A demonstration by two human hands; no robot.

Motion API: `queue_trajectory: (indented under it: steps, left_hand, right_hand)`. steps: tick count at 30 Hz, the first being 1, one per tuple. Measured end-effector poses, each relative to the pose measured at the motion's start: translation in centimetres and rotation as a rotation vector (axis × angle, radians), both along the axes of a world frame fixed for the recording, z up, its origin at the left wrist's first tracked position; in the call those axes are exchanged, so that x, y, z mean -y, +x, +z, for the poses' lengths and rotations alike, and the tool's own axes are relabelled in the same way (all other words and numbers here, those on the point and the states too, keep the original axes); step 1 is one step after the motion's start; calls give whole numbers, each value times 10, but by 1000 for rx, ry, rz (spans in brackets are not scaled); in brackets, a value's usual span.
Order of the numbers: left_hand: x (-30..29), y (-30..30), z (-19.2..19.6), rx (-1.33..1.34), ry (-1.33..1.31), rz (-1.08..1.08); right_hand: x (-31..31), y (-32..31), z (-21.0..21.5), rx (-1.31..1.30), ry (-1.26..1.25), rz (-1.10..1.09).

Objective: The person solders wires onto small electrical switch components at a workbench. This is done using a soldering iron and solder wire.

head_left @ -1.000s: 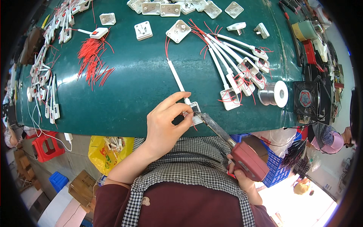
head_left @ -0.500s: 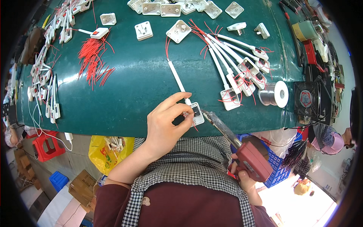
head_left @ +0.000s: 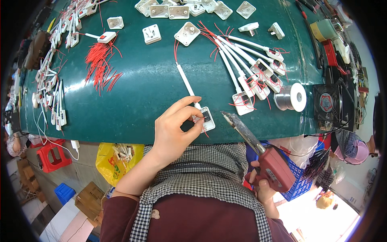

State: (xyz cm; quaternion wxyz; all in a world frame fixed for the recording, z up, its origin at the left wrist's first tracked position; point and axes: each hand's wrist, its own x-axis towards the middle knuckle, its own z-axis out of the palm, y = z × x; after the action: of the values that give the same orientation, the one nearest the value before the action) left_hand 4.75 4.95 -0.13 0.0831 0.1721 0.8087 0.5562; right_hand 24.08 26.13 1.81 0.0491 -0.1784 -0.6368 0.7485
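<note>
Two grips are clamped: left hand (head_left: 172, 128) on red wire (head_left: 206, 134), right hand (head_left: 263, 191) around soldering gun (head_left: 276, 170).

The bare left forearm (head_left: 139, 173) slants forward and rightward; the bare left hand (head_left: 172, 129) pinches with thumb (head_left: 193, 131) and index finger (head_left: 187, 111), another finger stretched beyond them. The bare right hand (head_left: 263, 188), held further back, curls in a grip.
</note>
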Motion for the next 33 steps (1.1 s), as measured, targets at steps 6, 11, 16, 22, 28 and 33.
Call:
queue_trajectory:
  steps: [6, 11, 16, 22, 28, 33]
  left_hand:
    - [6, -2, 0, -41, -17, -43]
    - [8, 3, 3, -45, 150, 20]
    - [79, -51, -5, -558, -536, 480]
    - [126, -93, -13, -484, -596, 334]
    - [129, -100, -4, -656, -742, 174]
    - [127, -97, -3, -480, -580, 249]
  right_hand:
    - [-5, 4, -2, 3, -118, -31]
    - [-5, 10, 3, 3, -73, -30]
    - [-7, 5, -1, -70, 107, -90]
    - [-6, 2, 0, -45, 129, -37]
    - [4, -2, 5, 30, 52, -99]
    - [-1, 2, 4, 14, 40, 14]
